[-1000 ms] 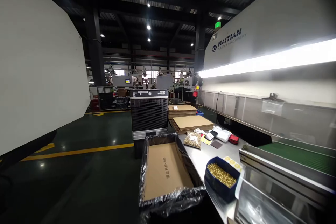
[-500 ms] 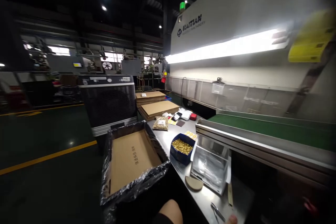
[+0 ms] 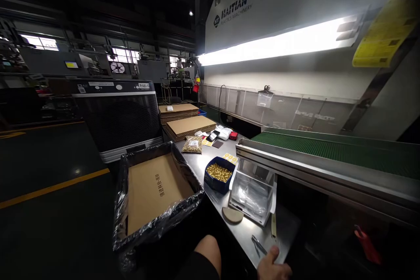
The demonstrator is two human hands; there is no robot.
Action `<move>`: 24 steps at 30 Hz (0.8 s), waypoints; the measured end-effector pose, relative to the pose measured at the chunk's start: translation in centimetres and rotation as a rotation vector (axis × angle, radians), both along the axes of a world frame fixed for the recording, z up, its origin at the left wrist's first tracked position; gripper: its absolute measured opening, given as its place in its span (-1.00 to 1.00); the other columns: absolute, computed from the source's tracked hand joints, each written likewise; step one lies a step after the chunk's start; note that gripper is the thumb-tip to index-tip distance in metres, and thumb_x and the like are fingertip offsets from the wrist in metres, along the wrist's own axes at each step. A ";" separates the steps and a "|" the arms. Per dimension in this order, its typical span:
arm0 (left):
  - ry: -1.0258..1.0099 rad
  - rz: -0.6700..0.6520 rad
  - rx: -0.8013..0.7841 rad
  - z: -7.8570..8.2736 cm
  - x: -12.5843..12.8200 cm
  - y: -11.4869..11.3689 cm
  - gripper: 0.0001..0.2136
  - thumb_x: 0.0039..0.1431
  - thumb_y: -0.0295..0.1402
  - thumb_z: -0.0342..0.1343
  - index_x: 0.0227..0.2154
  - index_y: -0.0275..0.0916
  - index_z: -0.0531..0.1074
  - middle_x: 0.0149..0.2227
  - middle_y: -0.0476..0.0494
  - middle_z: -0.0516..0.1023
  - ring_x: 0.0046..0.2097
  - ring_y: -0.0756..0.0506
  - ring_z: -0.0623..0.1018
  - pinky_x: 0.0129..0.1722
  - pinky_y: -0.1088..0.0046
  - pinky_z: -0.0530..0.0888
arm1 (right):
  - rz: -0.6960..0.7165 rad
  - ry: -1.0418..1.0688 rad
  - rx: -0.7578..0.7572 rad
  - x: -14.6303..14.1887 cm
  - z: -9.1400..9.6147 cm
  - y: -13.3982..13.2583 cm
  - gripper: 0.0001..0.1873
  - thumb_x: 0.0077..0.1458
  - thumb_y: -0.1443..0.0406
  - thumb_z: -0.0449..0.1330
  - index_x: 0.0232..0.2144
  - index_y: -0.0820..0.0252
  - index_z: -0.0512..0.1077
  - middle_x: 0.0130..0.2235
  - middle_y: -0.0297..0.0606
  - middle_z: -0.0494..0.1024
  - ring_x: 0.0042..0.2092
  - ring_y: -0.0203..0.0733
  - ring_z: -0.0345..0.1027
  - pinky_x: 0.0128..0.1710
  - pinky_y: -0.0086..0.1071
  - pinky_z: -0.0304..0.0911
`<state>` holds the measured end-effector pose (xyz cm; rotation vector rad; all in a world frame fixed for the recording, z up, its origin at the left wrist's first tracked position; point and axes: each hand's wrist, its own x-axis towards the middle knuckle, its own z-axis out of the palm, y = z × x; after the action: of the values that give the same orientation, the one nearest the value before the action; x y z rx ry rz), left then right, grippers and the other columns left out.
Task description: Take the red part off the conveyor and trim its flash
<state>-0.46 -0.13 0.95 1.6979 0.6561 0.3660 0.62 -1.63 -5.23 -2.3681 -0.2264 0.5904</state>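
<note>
My right hand (image 3: 273,266) shows only at the bottom edge, lying on the near edge of the steel table (image 3: 249,234) with the thumb stretched up; nothing is in it. Metal tweezers (image 3: 259,245) lie just beyond the thumb, with a thin wooden stick (image 3: 273,231) beside them. Farther along the table stand a clear plastic box (image 3: 252,192), a round tan disc (image 3: 232,215) and a blue bin of small brass parts (image 3: 218,174). My left hand is out of view. My bare knee (image 3: 207,249) sits below the table edge.
A cardboard box lined with black plastic (image 3: 154,188) stands left of the table. A green conveyor belt (image 3: 328,151) runs along the right, under a large white machine. At the far end lie flat cardboard stacks (image 3: 190,124), a bag of brass parts (image 3: 192,144) and a phone (image 3: 213,135). A black cooler fan (image 3: 114,113) stands behind.
The view has swung right and down, from the shop floor to the table. My right hand has come into view at the table's near edge.
</note>
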 end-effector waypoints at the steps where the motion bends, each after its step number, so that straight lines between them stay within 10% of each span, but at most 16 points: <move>1: 0.015 0.032 0.023 0.4 -0.6 -0.1 -0.55 0.00 0.25 -0.05 -0.13 0.24 0.46 -0.48 -0.07 0.50 -0.35 -0.34 0.61 -0.58 0.09 0.50 | -0.021 0.001 -0.019 0.0 0.0 0.2 -0.42 0.20 -0.13 0.06 0.13 0.01 0.31 0.08 -0.05 0.46 0.05 0.04 0.38 -0.06 0.02 0.43; 7: 0.115 0.163 0.259 3.1 -12.3 1.0 -0.61 0.25 -0.01 0.09 -0.10 -0.23 0.47 -0.26 -0.13 0.57 -0.22 -0.13 0.58 -0.22 0.22 0.58 | -0.049 -0.011 -0.059 -0.3 0.5 0.5 -0.07 0.13 -0.29 -0.21 0.17 0.35 0.24 0.00 0.34 0.47 -0.04 0.35 0.48 -0.17 0.16 0.43; 12: 0.227 0.279 0.519 6.0 -20.7 9.8 -0.94 0.22 -0.46 0.14 -0.33 -0.31 0.50 -0.16 -0.15 0.52 -0.09 -0.10 0.50 -0.02 0.25 0.48 | 0.015 -0.012 -0.057 -0.4 1.6 0.3 0.18 0.09 -0.31 -0.40 0.10 0.80 0.19 -0.04 0.62 0.42 0.02 0.51 0.41 -0.04 0.14 0.36; 18: 0.539 0.281 0.705 9.6 -19.6 23.7 -0.89 0.28 -0.38 0.12 -0.21 -0.28 0.50 -0.11 -0.14 0.54 -0.01 -0.15 0.50 0.08 0.11 0.45 | 0.040 -0.017 -0.059 -0.2 1.3 0.2 0.18 0.08 -0.32 -0.42 0.09 0.75 0.20 -0.07 0.56 0.44 -0.04 0.47 0.45 -0.11 0.09 0.38; 24: 0.810 0.223 0.805 10.4 -16.7 29.0 -0.79 0.27 -0.28 0.16 -0.15 -0.33 0.46 -0.06 -0.20 0.52 -0.02 -0.17 0.52 0.02 0.11 0.50 | 0.022 -0.009 -0.057 -0.4 2.0 0.5 0.13 0.13 -0.28 -0.38 0.06 0.77 0.23 -0.07 0.57 0.42 -0.03 0.49 0.43 -0.10 0.07 0.36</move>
<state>-17.14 28.90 11.38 2.5759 1.4297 0.0662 0.18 -1.12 -3.23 -2.4261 -0.2421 0.6045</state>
